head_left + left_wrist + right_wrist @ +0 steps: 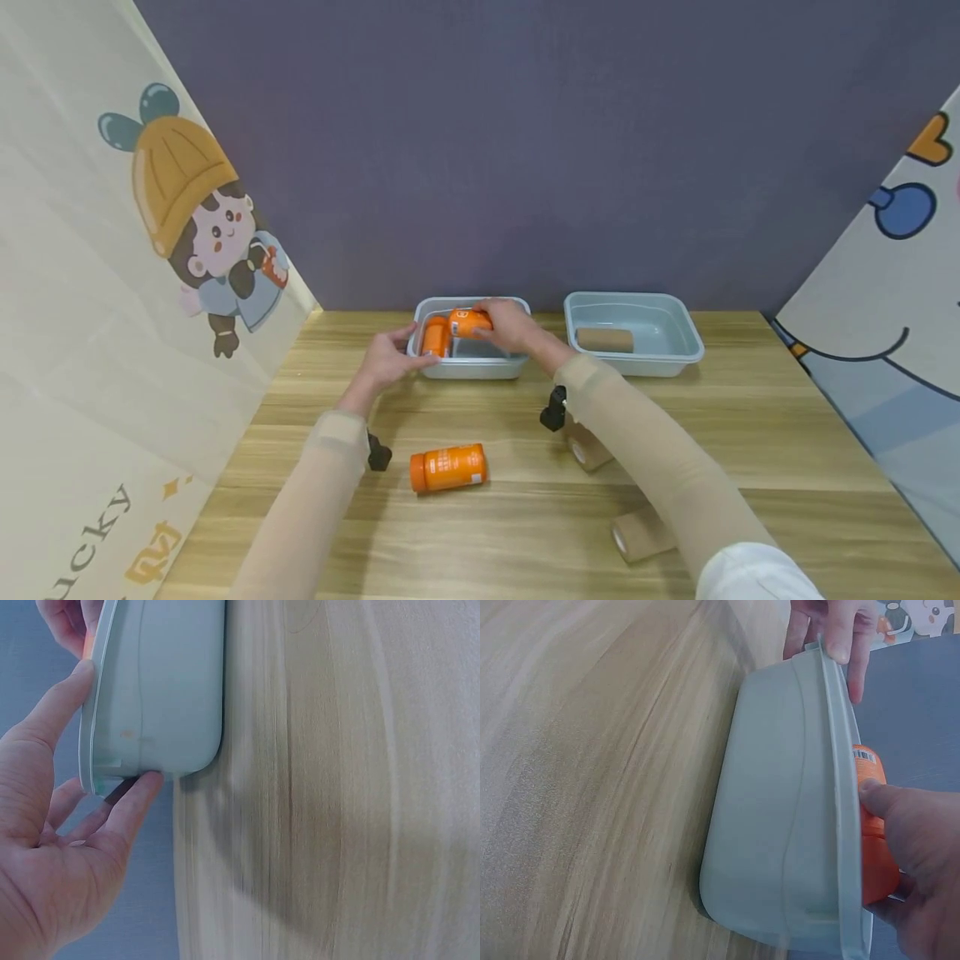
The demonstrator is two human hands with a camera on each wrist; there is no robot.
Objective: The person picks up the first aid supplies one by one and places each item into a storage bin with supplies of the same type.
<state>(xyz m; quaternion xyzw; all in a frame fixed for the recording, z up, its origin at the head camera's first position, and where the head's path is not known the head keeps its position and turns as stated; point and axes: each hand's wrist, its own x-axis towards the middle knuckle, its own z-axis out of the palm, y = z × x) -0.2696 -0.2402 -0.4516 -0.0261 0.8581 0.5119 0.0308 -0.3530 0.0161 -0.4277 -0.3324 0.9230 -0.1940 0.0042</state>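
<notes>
The right hand [512, 325] curls round an orange bottle [467, 323] — likely light, stiff, slick, best held mid-body; the left hand [386, 360] grips the end of the tub [472, 370].

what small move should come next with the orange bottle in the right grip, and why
Probably lower the held orange bottle into the left tub and let go: the right grip has it over the tub, partly above the rim, another orange bottle is already inside, and the left grip holds the tub's end.
</notes>
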